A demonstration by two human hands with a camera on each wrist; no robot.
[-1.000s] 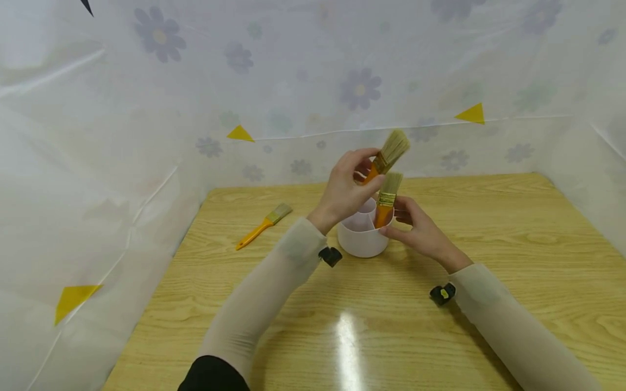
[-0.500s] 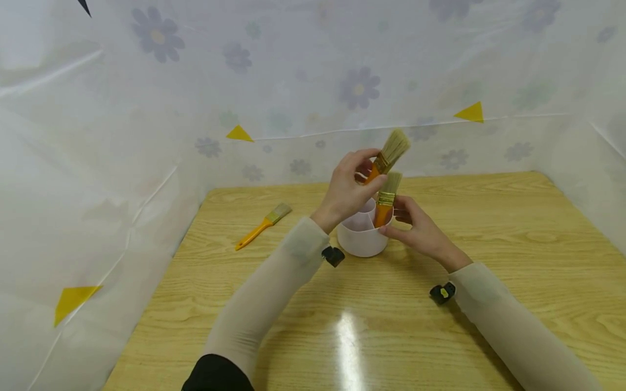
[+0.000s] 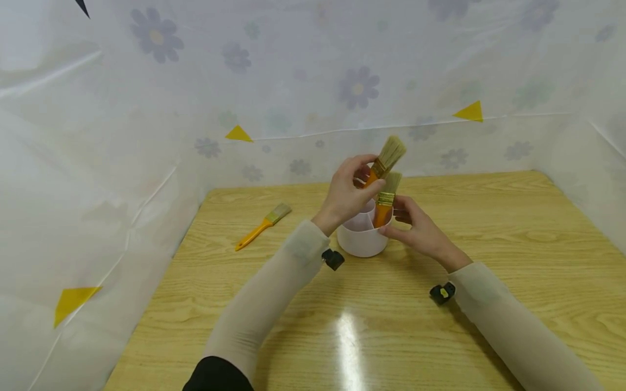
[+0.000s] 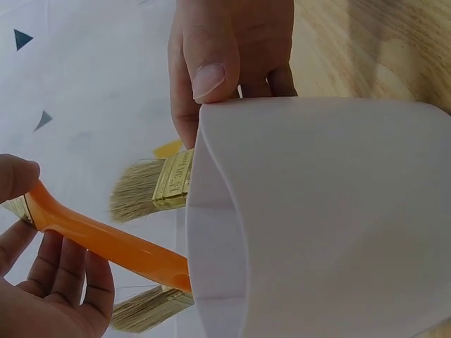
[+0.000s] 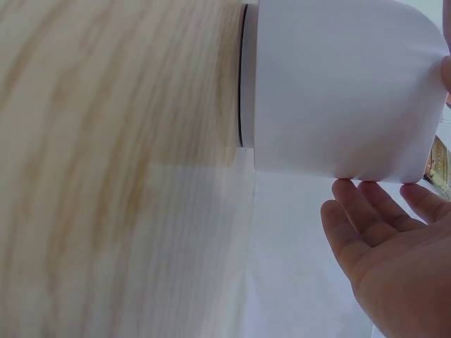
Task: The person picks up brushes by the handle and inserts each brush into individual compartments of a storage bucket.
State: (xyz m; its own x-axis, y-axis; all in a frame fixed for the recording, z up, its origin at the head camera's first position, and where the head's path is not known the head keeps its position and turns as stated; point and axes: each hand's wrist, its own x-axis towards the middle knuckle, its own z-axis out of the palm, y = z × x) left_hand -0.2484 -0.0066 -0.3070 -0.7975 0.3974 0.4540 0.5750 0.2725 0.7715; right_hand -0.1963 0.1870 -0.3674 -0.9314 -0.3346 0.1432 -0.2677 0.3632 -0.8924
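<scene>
The left hand [image 3: 342,191] pinches an orange-handled flat paintbrush [image 3: 393,152] above the white divided holder [image 3: 362,243], handle end perhaps just inside. The right hand [image 3: 418,231] grips the holder's right side. Two similar brushes [image 4: 173,182] stand in it; a fourth brush [image 3: 264,226] lies to its left.

"38" on brush ferrule [image 4: 173,182], rest illeg.

Wood-grain tabletop [image 3: 504,228] was backed by flower-print sheeting [image 3: 293,98], w/ yel. triangles [image 3: 238,134] & dk. triangle [image 3: 83,7] (upper L) seen on same.
</scene>
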